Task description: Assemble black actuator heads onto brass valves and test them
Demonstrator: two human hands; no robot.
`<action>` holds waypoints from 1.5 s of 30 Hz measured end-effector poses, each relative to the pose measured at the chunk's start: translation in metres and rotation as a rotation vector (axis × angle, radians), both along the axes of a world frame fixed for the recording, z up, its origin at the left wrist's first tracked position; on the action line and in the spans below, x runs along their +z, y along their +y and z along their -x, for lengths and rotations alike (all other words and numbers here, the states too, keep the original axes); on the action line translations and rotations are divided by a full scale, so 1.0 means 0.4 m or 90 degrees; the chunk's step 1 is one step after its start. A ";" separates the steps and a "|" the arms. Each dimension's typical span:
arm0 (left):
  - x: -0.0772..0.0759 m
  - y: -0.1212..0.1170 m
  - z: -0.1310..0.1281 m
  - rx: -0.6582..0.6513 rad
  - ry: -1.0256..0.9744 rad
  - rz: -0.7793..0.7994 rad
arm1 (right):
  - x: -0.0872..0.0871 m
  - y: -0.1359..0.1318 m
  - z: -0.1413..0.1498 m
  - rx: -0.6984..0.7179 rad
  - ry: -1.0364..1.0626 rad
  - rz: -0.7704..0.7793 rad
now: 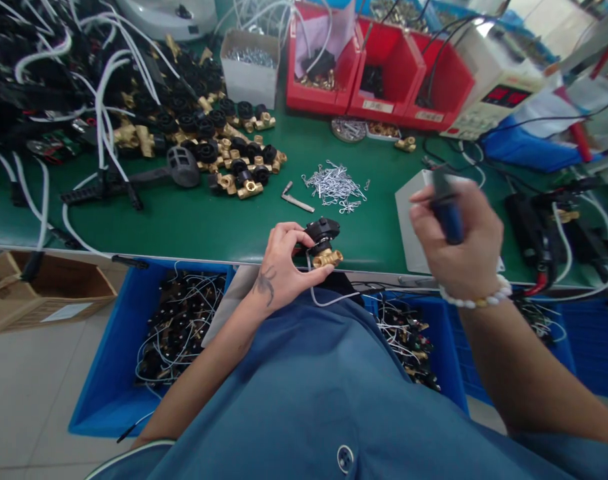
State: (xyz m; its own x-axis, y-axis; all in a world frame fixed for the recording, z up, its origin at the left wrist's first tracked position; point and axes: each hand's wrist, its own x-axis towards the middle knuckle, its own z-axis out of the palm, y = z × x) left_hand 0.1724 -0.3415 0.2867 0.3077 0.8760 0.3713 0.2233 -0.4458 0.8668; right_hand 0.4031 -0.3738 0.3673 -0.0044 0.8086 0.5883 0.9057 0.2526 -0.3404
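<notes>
My left hand grips a small brass valve with a black cap on top, at the front edge of the green bench. Thumb and fingers close round its side, and a thin white cable hangs from it. To the right, my right hand is raised and wrapped round a blurred tool with a dark blue handle; its exact kind is unclear. Beneath that hand stands a light grey box. Beyond the valve lie a heap of metal hairpin clips and a small bent metal piece.
Brass fittings with black caps pile up at the left, beside white cables. Red bins and a white box of screws line the back. A device with a red display stands back right. Blue crates sit below the bench.
</notes>
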 end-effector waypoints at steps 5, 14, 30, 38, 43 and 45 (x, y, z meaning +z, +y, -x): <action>-0.001 0.003 -0.001 0.003 0.001 -0.011 | -0.024 0.004 0.007 0.026 -0.096 0.092; -0.004 0.005 -0.003 0.004 -0.002 -0.016 | -0.038 0.001 -0.004 -0.016 0.005 -0.081; 0.005 0.007 -0.004 -0.006 0.024 -0.019 | -0.020 -0.006 -0.003 0.041 -0.105 0.109; 0.004 0.011 -0.004 -0.005 0.024 -0.007 | -0.047 -0.005 -0.004 0.055 -0.045 0.155; 0.001 0.011 -0.003 -0.007 0.010 -0.009 | -0.017 -0.002 -0.006 -0.007 0.008 0.044; 0.002 0.010 -0.002 -0.007 0.011 -0.010 | -0.017 -0.002 -0.002 -0.037 0.002 -0.009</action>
State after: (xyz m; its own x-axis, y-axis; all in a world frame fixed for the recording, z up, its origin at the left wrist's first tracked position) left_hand 0.1734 -0.3375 0.2874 0.3242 0.8667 0.3792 0.2330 -0.4617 0.8559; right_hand 0.4038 -0.3744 0.3605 0.0432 0.7995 0.5991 0.9180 0.2048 -0.3395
